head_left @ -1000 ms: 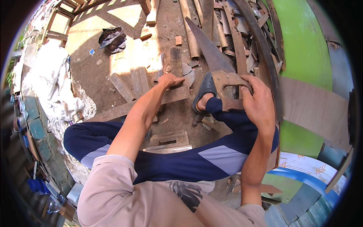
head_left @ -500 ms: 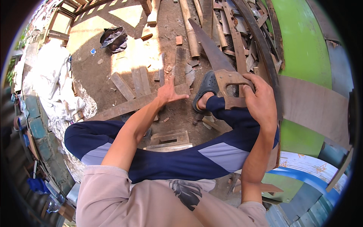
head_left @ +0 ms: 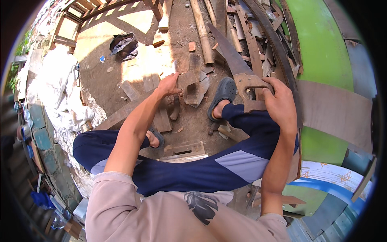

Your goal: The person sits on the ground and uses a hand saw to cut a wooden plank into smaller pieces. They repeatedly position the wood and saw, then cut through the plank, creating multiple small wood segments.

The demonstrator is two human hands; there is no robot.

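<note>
The left hand (head_left: 168,85), curled round the plank (head_left: 187,80), seemingly positions it, calling for steadiness; the right hand (head_left: 281,103) clasps the saw (head_left: 234,60).

The left hand (head_left: 168,84) hid part of a plank (head_left: 188,79), the right hand (head_left: 281,103) covered part of a saw handle (head_left: 243,84), and far bamboo poles (head_left: 200,30) were cropped.

The saw (head_left: 234,60) is right of the plank (head_left: 121,113), cloth (head_left: 60,86) left.
</note>
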